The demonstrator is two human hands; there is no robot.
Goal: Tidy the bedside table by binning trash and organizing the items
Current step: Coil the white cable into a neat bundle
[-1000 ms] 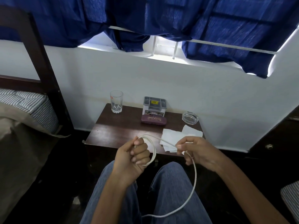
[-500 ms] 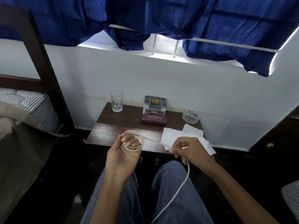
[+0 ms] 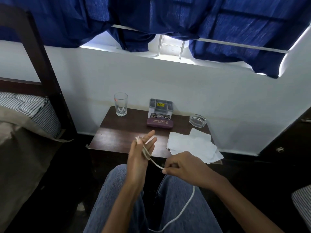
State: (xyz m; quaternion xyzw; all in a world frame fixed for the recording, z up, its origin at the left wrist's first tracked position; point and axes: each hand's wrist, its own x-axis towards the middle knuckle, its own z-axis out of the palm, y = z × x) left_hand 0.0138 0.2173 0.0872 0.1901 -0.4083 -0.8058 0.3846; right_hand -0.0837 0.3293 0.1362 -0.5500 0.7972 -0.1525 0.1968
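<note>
A white cable [image 3: 155, 164] runs between my two hands in front of the dark wooden bedside table [image 3: 121, 132]. My left hand [image 3: 139, 157] is held up with fingers straight, the cable looped around it and its end under the thumb. My right hand [image 3: 183, 167] pinches the cable, which trails down past my knees. White tissue paper [image 3: 193, 145] lies crumpled on the table's right front corner. A maroon glasses case [image 3: 159, 122] lies in front of a grey organizer box [image 3: 160, 108]. An empty drinking glass [image 3: 120, 105] stands at the back left, a glass ashtray [image 3: 197, 120] at the back right.
A bed with a striped mattress [image 3: 25, 106] and dark wooden post [image 3: 42, 56] stands to the left. The white wall and blue curtains [image 3: 168, 14] are behind the table. A dark cabinet [image 3: 286, 140] is on the right. My knees in jeans are just before the table.
My left hand has opened its fingers out straight and turned upright with the loops around it. My right hand has dropped lower and nearer, drawing the cable taut between the hands.
</note>
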